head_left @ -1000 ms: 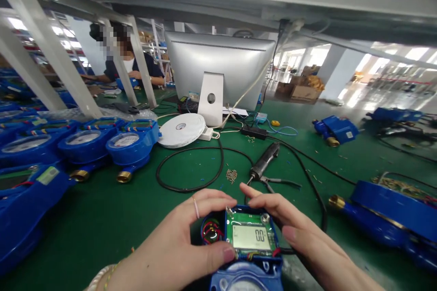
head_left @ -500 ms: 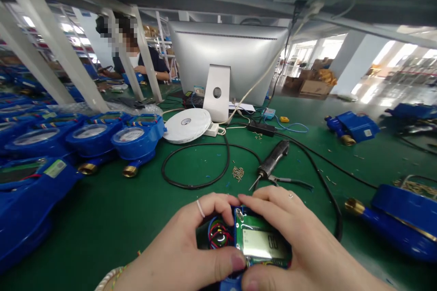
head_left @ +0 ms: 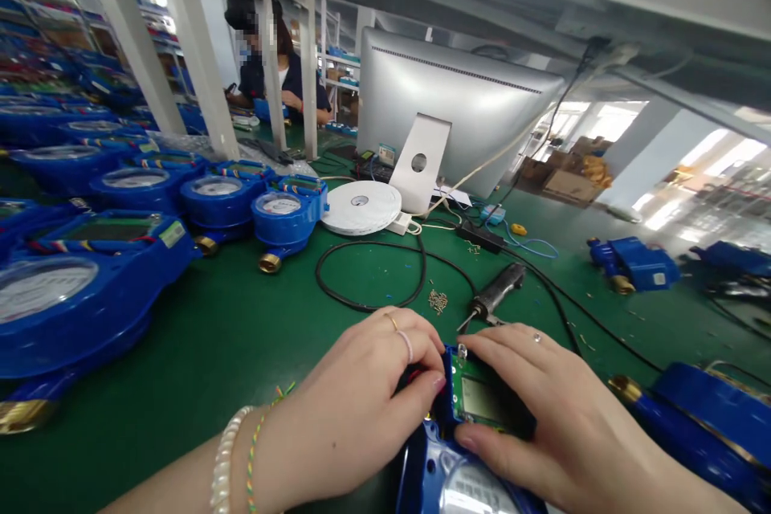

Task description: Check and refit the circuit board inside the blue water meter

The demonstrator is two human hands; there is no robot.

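Note:
A blue meter (head_left: pixel 430 470) lies at the bottom centre, its clear round dial partly in view. In its open housing sits a green circuit board with a grey display (head_left: pixel 479 400). My right hand (head_left: pixel 542 409) holds the board's housing, thumb on the near edge and fingers over the far edge. With thumb and fingers pinched together, my left hand (head_left: pixel 385 393) is at the housing's left side, where a bit of red wire shows; what the fingertips grip is hidden. Beyond the hands are a black electric screwdriver (head_left: pixel 499 291) and a small pile of brass screws (head_left: pixel 438 303).
Blue meters (head_left: pixel 90 289) crowd the left, and others (head_left: pixel 711 409) lie at the right. A white reel (head_left: pixel 361 207), black cables and a monitor (head_left: pixel 449 104) stand ahead. A person (head_left: pixel 274 68) works behind the frame posts at the back left.
The view has turned left and tilted. My left hand has closed into a pinch over the wires seen before, its thumb now off the board. More of the meter's dial shows below.

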